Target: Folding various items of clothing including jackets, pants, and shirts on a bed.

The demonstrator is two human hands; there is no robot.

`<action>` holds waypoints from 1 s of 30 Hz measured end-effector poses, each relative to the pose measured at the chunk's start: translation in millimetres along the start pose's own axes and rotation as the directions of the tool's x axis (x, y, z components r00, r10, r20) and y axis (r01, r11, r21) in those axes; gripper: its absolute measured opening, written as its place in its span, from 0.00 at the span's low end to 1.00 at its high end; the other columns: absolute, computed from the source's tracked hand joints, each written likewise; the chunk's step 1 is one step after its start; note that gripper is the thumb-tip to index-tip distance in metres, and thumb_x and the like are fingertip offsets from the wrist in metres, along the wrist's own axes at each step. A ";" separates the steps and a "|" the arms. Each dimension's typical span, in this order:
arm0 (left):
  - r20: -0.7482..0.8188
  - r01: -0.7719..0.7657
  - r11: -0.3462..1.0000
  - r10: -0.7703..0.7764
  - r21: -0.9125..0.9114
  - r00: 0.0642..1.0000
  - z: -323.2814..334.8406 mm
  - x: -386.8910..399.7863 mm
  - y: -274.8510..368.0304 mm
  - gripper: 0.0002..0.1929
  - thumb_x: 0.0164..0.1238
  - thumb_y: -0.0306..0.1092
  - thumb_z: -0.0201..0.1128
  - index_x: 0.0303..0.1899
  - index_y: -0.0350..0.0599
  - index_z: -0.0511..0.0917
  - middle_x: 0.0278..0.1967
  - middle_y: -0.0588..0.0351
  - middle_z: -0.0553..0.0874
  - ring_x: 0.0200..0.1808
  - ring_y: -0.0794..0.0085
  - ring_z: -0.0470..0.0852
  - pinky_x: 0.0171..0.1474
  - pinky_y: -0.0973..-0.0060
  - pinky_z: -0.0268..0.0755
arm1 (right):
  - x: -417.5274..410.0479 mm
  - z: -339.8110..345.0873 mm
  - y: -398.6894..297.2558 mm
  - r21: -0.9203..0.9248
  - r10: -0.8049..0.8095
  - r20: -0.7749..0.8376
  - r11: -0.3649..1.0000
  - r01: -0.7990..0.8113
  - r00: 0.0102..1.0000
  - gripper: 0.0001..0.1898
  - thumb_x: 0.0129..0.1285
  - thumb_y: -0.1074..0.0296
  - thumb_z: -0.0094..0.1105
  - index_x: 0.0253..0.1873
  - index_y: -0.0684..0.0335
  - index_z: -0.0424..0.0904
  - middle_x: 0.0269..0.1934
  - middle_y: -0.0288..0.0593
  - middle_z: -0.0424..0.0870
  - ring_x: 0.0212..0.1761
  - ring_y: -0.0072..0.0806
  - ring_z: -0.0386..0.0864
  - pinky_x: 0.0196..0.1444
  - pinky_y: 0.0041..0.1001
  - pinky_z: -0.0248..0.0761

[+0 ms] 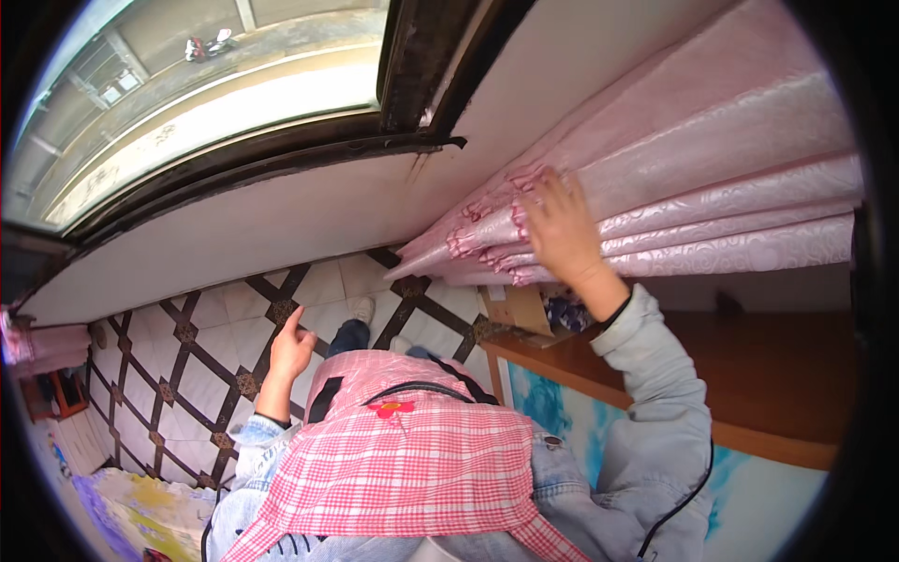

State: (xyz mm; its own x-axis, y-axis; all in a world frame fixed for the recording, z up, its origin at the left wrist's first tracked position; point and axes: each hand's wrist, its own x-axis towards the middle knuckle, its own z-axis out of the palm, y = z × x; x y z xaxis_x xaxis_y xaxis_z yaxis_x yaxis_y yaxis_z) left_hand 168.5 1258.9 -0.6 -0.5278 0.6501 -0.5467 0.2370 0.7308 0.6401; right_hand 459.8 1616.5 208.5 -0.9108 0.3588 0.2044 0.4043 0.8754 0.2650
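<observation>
Pink patterned curtains point(730, 168) with ruffled trim hang in folds to the right of the window. My right hand point(562, 225) lies against the gathered ruffles, palm toward the cloth and fingers extended. Its fingertips blur a little into the fabric, and I see no fold pinched between them. Out over the tiled floor point(239, 330), my left hand point(289, 351) is raised with the index finger stretched out and nothing in it.
A dark-framed window point(232, 151) is above the white wall point(295, 211). At right stands a brown wooden cabinet top point(765, 372), with a cardboard box point(516, 309) at its near end. A colourful cloth-covered surface point(147, 509) is at lower left. I wear a pink checked apron point(407, 471).
</observation>
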 end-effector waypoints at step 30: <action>-0.429 0.499 0.728 -0.683 -0.471 0.591 121.4 -396.5 -140.9 0.32 0.62 0.38 0.61 0.70 0.54 0.64 0.46 0.50 0.87 0.47 0.53 0.85 0.51 0.63 0.76 | -52.7 193.0 -160.5 -0.183 -0.248 0.774 0.793 0.581 0.582 0.23 0.65 0.55 0.49 0.60 0.56 0.80 0.67 0.50 0.72 0.73 0.47 0.62 0.76 0.57 0.31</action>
State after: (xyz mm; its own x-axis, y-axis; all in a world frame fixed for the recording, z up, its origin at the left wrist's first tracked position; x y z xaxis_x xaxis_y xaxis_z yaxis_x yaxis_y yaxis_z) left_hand 443.4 923.5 60.5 -0.8241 -0.2043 -0.5284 -0.4746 0.7582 0.4471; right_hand 426.7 1519.6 -26.6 -0.6953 0.2428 -0.6764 -0.1931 0.8434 0.5013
